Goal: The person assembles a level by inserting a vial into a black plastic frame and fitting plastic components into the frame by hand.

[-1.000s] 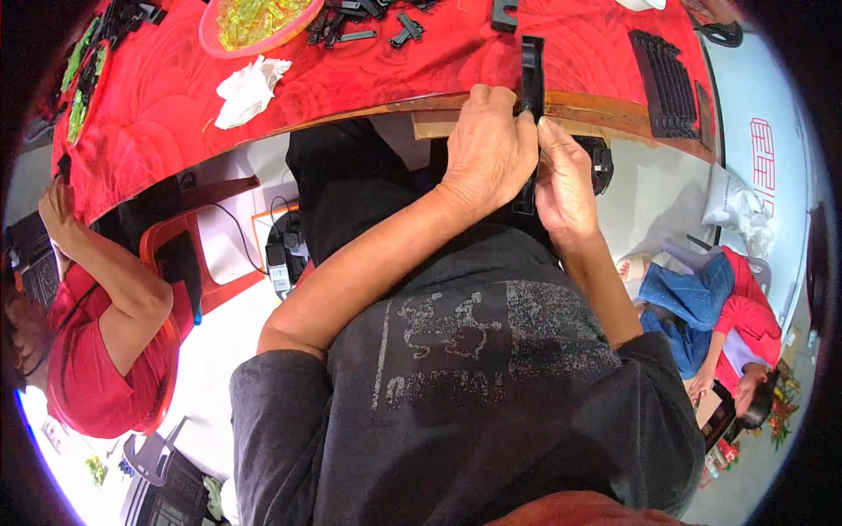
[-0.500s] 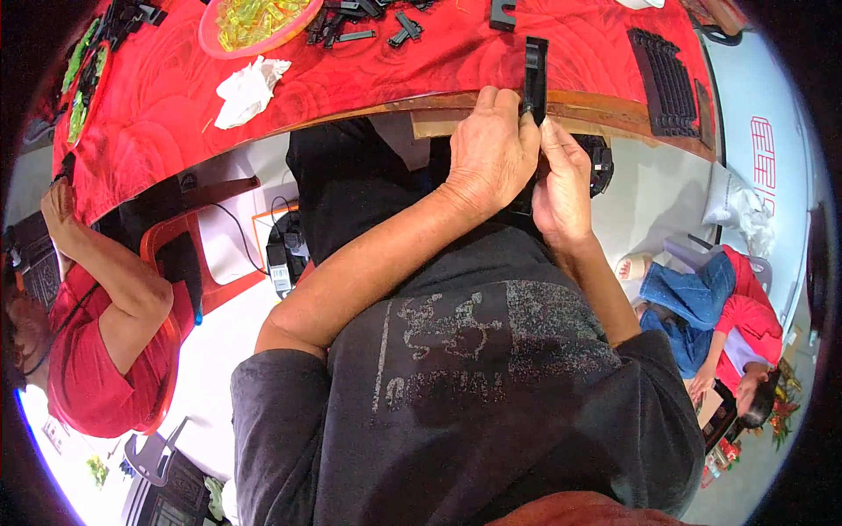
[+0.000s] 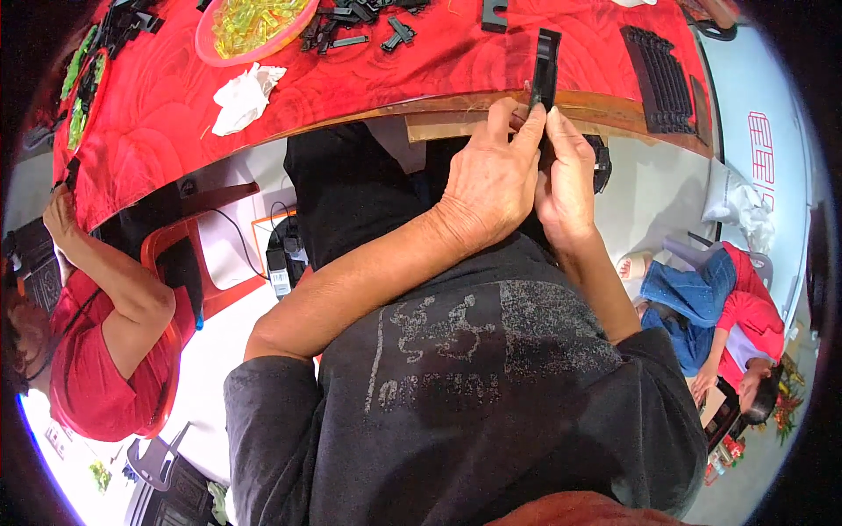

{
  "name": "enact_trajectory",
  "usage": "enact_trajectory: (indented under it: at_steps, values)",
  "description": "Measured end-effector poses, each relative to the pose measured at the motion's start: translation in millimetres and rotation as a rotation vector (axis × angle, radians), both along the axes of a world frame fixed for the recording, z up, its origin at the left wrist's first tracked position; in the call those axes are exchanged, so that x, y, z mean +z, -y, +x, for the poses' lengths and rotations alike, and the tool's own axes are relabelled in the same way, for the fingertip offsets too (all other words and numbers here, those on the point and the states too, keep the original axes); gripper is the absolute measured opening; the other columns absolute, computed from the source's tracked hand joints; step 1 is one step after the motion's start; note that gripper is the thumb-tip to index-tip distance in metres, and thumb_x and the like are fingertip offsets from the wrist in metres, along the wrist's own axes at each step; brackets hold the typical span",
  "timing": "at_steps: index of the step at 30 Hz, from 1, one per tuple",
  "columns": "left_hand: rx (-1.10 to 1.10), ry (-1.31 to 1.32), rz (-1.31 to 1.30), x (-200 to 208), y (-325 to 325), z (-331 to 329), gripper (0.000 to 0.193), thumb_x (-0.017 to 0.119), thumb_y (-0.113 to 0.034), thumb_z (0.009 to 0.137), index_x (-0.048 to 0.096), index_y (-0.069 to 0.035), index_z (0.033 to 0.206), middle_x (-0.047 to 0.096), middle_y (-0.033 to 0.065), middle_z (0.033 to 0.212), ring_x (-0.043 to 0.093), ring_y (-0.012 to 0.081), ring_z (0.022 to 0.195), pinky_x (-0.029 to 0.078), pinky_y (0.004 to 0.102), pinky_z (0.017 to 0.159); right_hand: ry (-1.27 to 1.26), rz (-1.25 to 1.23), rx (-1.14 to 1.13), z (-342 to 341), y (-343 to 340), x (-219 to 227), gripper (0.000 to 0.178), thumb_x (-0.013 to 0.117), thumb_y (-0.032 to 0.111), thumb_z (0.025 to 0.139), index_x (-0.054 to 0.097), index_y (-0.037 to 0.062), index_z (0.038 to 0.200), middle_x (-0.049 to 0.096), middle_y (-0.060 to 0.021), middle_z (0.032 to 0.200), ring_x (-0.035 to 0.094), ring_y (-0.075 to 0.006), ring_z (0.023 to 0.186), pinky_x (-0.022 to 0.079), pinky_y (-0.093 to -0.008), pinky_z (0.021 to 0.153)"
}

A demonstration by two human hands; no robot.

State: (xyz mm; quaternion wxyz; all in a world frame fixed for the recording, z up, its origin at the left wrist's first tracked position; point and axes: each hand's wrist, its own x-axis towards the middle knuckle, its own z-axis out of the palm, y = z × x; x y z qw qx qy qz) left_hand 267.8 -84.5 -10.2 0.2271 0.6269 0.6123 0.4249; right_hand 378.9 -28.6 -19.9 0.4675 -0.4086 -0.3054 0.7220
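At the table's near edge, both my hands are on a long, narrow black plastic part [image 3: 545,68] with a channel along its length. It stands out beyond my fingertips, its far end over the red cloth. My left hand [image 3: 498,175] is closed, its thumb and forefinger pressing the near end. My right hand [image 3: 568,180] pinches that end from the right. The part's lower end is hidden between my fingers. Above it on the table lies a flat black piece [image 3: 494,16] with a notch. Several slim black parts [image 3: 658,81] lie in a row to the right.
A pink basket [image 3: 203,39] holds yellow translucent pieces, with loose black parts [image 3: 351,22] beside it. Crumpled white tissue [image 3: 246,98] lies on the red tablecloth [image 3: 368,74]. A co-worker in red [image 3: 114,351] sits at left; another person [image 3: 737,324] sits at right.
The black part has tilted slightly, its far end shifting right. My left forefinger has lifted and bent, and the thumb now lies along the part's near end.
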Motion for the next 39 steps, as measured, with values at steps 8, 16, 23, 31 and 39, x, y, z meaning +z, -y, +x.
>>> enact_trajectory:
  at_steps: [8, 16, 23, 31, 39]
  values:
    - [0.036, -0.197, 0.027, 2.6, -4.2, -3.0, 0.045, 0.059, -0.015, 0.084, 0.057, -0.006, 0.128, 0.049, 0.02, 0.108, 0.049, 0.0379, 0.097, 0.048, 0.0461, 0.076, 0.037, 0.031, 0.022, -0.5, 2.7, -1.5, 0.026, 0.052, 0.02, 0.101, 0.061, -0.0033, 0.109, 0.068, -0.0125, 0.105, 0.064, -0.0192, 0.095, 0.051, -0.032, 0.088]
    - [0.067, -0.286, 0.07, -0.4, -5.2, -6.3, 0.046, 0.061, -0.017, 0.081, 0.06, -0.009, 0.127, 0.05, 0.0179, 0.113, 0.049, 0.0363, 0.102, 0.043, 0.048, 0.081, 0.062, 0.087, 0.032, -4.6, 3.1, 1.9, 0.026, 0.054, 0.019, 0.101, 0.06, -0.0041, 0.109, 0.067, -0.0131, 0.104, 0.065, -0.0188, 0.094, 0.052, -0.0307, 0.087]
    - [0.034, -0.295, 0.125, -4.0, -3.4, -2.6, 0.047, 0.058, -0.015, 0.08, 0.058, -0.002, 0.126, 0.048, 0.02, 0.127, 0.047, 0.0372, 0.114, 0.04, 0.0484, 0.09, 0.072, 0.097, -0.02, -2.8, 3.2, -4.7, 0.026, 0.055, 0.02, 0.1, 0.06, -0.0031, 0.111, 0.066, -0.0078, 0.101, 0.062, -0.0133, 0.091, 0.049, -0.0276, 0.083]
    - [0.016, -0.353, 0.135, -7.2, -4.0, -2.2, 0.049, 0.054, -0.013, 0.079, 0.057, 0.002, 0.126, 0.045, 0.0235, 0.137, 0.044, 0.041, 0.126, 0.038, 0.0519, 0.097, 0.132, 0.186, -0.03, -1.8, 3.3, -14.8, 0.028, 0.055, 0.02, 0.101, 0.059, -0.0039, 0.116, 0.063, -0.0043, 0.102, 0.057, -0.0096, 0.091, 0.047, -0.0246, 0.082]
    - [-0.011, -0.399, 0.133, -11.8, -4.8, -4.6, 0.054, 0.052, -0.022, 0.082, 0.053, 0.003, 0.129, 0.044, 0.0253, 0.138, 0.042, 0.0406, 0.126, 0.035, 0.0513, 0.097, 0.212, 0.229, -0.035, -3.8, 3.8, -13.4, 0.029, 0.052, 0.021, 0.102, 0.059, -0.0039, 0.117, 0.063, -0.0044, 0.103, 0.056, -0.0091, 0.093, 0.047, -0.0246, 0.084]
